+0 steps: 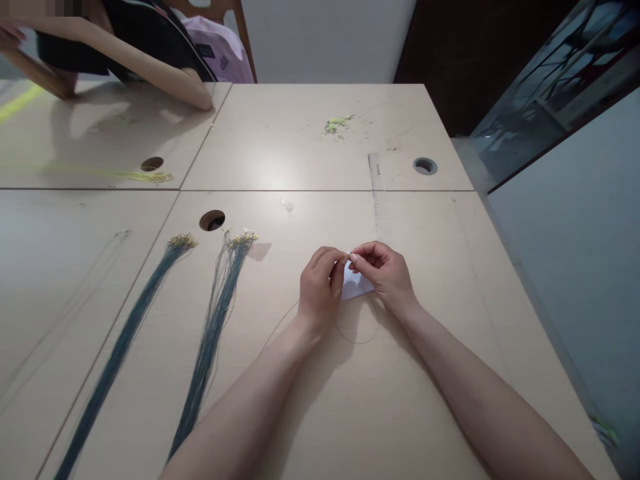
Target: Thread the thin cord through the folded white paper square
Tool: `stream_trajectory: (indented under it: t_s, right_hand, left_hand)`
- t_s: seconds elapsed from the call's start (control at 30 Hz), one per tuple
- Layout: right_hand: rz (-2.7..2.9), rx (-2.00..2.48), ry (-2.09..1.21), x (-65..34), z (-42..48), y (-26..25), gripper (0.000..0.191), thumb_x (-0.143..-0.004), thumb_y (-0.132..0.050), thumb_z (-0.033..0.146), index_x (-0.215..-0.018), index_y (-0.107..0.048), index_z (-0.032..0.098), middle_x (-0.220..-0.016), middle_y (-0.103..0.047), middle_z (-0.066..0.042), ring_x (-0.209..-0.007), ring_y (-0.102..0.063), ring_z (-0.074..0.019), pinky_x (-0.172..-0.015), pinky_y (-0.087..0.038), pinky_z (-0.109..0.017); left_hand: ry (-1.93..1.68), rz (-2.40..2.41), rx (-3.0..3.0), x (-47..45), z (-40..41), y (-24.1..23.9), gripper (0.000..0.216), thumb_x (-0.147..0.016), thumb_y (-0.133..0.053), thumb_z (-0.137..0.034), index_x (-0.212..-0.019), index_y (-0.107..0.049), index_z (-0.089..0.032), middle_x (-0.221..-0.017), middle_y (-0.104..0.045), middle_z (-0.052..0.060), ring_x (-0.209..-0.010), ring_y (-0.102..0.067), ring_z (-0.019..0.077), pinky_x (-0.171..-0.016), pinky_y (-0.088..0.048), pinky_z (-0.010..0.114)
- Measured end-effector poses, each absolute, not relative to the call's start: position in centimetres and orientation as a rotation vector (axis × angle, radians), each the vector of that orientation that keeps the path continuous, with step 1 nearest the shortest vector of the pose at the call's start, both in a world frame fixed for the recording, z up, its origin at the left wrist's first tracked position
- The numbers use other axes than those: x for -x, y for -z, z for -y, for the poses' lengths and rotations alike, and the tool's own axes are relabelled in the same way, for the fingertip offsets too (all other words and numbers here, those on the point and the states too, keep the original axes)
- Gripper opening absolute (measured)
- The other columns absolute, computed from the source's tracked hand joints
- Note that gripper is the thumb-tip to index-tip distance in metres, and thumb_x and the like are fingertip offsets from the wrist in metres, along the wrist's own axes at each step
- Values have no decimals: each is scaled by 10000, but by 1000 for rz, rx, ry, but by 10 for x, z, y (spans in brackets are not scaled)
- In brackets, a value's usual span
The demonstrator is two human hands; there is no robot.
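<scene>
Left hand (pixel 320 283) and right hand (pixel 385 273), grips pinched narrow on a white slip (pixel 356 288) at mid-table (pixel 450 320). Thin cord (pixel 358 341) loops at 6 o'clock; cord bundles (pixel 215 320) lie at 9 o'clock. Risk: a dragging wrist could snag the loop and tangle it.

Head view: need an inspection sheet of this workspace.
surface: pale wooden tables pushed together, round cable hole.
job's things: small white piece under the hands; thin thread looping toward the person.
clutter: two blue cord bundles; clear ruler; yellow-green scraps.
grippers: left hand and right hand, fingers pinched together on something tiny; cannot tell what.
cables: nothing seen.
surroundings: another person's arm, chair, pink bag, grey wall.
</scene>
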State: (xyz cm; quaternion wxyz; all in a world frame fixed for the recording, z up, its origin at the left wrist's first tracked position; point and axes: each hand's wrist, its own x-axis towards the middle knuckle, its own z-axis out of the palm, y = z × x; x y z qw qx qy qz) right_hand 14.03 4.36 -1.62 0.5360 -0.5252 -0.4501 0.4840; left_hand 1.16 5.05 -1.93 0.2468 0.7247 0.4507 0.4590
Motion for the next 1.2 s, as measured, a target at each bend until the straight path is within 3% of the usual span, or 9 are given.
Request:
stream_trajectory:
  t_s: [0.5,1.2]
  right_hand:
    - [1078,1291,-1146,-139,-44,16,165,-697,-636,326,-744,-599,172,-646,-618,1,-598,-609,-126,-597,-494,-262]
    - [1019,1230,-1248,-144,-46,22,191,-706,-639,336,-813,-622,179,-713,-647,-6,-644,-616,-119,-656,-494,-274]
  left_hand:
    - [-1228,-1245,-1966,-12,-51,19,95,-829,-486,-131,-785,-556,-177,-766,-578,26,-697,-521,112,-580,-397,235]
    - [-1184,-1228,-1730,-14,-51,12,151,-848,-473,-219,-743,-572,-175,-737,-587,18,-713,-535,122,-673,-416,266]
